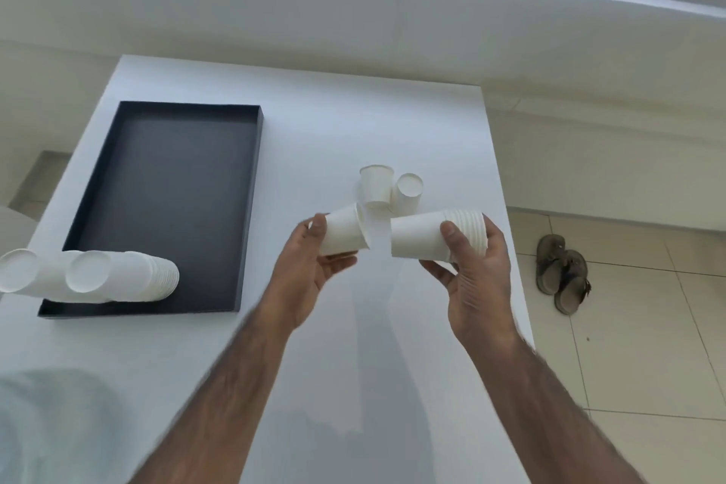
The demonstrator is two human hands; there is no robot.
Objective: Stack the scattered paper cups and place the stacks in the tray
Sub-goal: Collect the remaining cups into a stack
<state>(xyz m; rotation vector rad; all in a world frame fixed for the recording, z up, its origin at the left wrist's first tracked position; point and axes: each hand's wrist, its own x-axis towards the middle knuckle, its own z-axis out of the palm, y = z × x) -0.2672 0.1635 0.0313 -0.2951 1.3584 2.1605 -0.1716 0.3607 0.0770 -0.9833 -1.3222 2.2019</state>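
My left hand (304,267) holds a single white paper cup (343,230) on its side, its mouth facing right. A stack of several nested cups (426,236) lies sideways in the grip of my right hand (471,279), its closed base pointing left toward the single cup, a small gap between them. Both are held above the white table (353,346). Two loose cups (376,185) (408,193) sit on the table just beyond. In the near-left corner of the black tray (169,185) lie two finished stacks (129,277) (23,271) on their sides.
The table's right edge runs close to my right hand, with tiled floor and a pair of sandals (561,273) beyond it. A white wall rises behind the table. Pale cloth (47,424) shows at the lower left.
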